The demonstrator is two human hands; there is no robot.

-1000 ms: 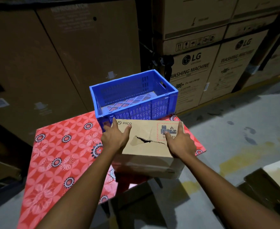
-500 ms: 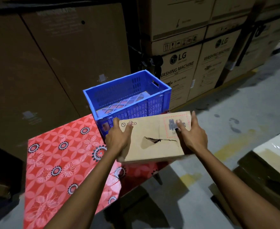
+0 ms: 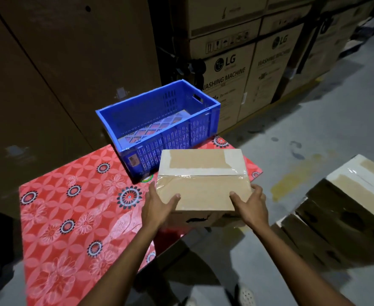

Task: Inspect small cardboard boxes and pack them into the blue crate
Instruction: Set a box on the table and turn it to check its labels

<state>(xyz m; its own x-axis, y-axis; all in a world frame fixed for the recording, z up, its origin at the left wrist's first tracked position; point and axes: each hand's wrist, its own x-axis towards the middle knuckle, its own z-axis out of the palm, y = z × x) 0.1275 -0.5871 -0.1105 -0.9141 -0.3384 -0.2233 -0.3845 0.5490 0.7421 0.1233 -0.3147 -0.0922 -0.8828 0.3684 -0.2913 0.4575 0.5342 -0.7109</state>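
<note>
A small cardboard box (image 3: 201, 180) is held in both hands just in front of the blue crate (image 3: 159, 120). Its taped seam side faces up, and the torn face points toward me. My left hand (image 3: 159, 206) grips its near left corner and my right hand (image 3: 249, 204) grips its near right corner. The crate stands at the far edge of a table with a red flowered cloth (image 3: 71, 213); nothing but its perforated floor shows inside.
More cardboard boxes (image 3: 347, 208) lie on the concrete floor at the right. Tall LG washing machine cartons (image 3: 228, 69) and large brown cartons (image 3: 60, 62) stand behind the table. Open floor lies to the right.
The box has been turned over: the torn, labelled face that was on top now faces me, and the taped side is up. My hands shifted to the near corners.
</note>
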